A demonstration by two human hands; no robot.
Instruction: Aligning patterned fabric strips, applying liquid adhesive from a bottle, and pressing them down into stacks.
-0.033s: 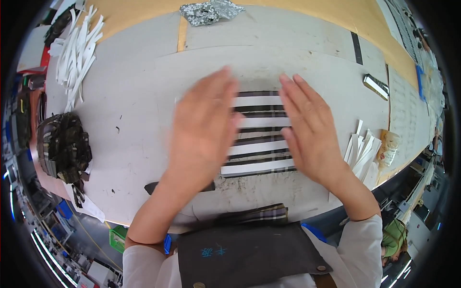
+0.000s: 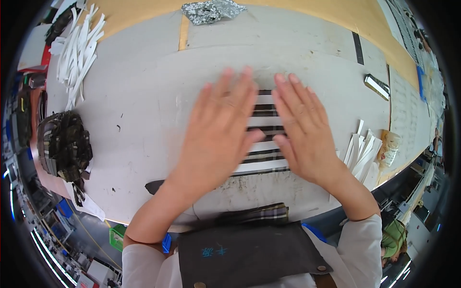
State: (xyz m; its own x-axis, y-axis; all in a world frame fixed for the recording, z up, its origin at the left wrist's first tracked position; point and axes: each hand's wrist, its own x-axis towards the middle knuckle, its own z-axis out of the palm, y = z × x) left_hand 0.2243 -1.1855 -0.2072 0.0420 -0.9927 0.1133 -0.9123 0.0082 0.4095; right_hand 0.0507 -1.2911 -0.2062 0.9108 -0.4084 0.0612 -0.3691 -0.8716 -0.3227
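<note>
Several dark checked fabric strips [image 2: 265,156] lie in rows across the grey tabletop, with white strips [image 2: 263,166] laid along them. My left hand [image 2: 216,127] is spread flat over their left part, its fingers apart and smeared by motion. Over their right part lies my right hand [image 2: 307,129], palm down with fingers stretched out. Only a narrow middle band of the rows shows between my hands; the ends are hidden beneath them. Whether the palms press on the strips or hover just above, I cannot tell. Neither hand grips anything.
White strips lie in a pile [image 2: 77,60] at far left and a smaller bundle [image 2: 362,149] at right, beside a wrapped packet [image 2: 389,146]. A dark fabric heap [image 2: 63,144] sits at left. Folded checked fabric [image 2: 269,214] lies at the near edge, a dark flat piece [image 2: 153,186] by my left forearm.
My left hand has moved right, closer to my right hand, and covers more of the strips. My right hand has shifted slightly left.
</note>
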